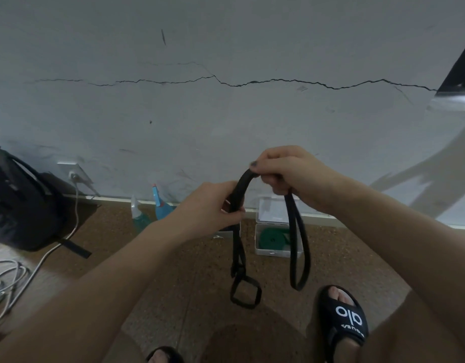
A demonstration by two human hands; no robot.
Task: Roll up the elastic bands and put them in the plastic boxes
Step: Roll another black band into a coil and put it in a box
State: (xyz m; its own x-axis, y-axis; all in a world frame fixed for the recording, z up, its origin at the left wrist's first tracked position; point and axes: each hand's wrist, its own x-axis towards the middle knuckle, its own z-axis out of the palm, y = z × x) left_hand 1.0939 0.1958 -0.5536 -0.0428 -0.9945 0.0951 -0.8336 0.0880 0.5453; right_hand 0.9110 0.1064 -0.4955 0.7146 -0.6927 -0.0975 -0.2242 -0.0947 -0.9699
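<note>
Both forearms are bare, with no sleeves, watch or rings showing. The right hand (283, 171) has dark polish on its thumbnail. A black slide sandal (341, 320) with white lettering across its strap is on the right foot, toes showing, and a second dark sandal (164, 355) sits left of it.

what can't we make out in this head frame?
- Second clear plastic box: nearly all hidden behind the left hand and black elastic band.
- Coiled green band in the open clear box: part hidden by the black loop.
- Left slipper: cut off at the bottom edge.
</note>
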